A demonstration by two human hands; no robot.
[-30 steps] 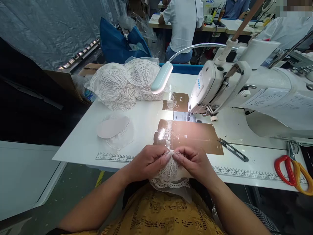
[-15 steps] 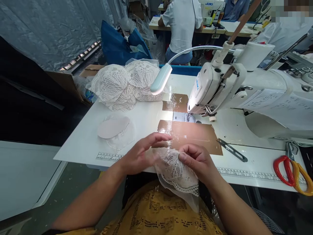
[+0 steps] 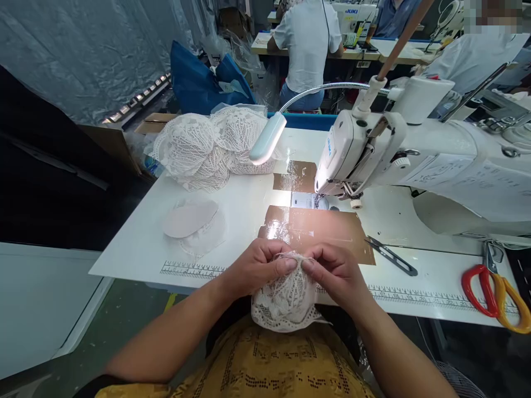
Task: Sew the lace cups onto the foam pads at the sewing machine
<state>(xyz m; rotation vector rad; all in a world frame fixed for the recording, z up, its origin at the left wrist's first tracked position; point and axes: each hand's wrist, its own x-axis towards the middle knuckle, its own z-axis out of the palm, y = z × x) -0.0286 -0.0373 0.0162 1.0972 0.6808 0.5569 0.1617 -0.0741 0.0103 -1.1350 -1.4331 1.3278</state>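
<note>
Head view: "JUKI" is legible on the machine [image 3: 348, 142], upper right; a ruler [image 3: 191, 270] lines the near edge of the desk [image 3: 133, 243]. Lace [image 3: 285, 305] hangs lower centre, between left hand [image 3: 258, 269] and right hand [image 3: 338, 272], both pinching its top.

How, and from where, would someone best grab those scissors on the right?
Probably by the red handle and orange handle, coming from the near side of the table: both loops lie toward that edge, while the blades point away.
</note>
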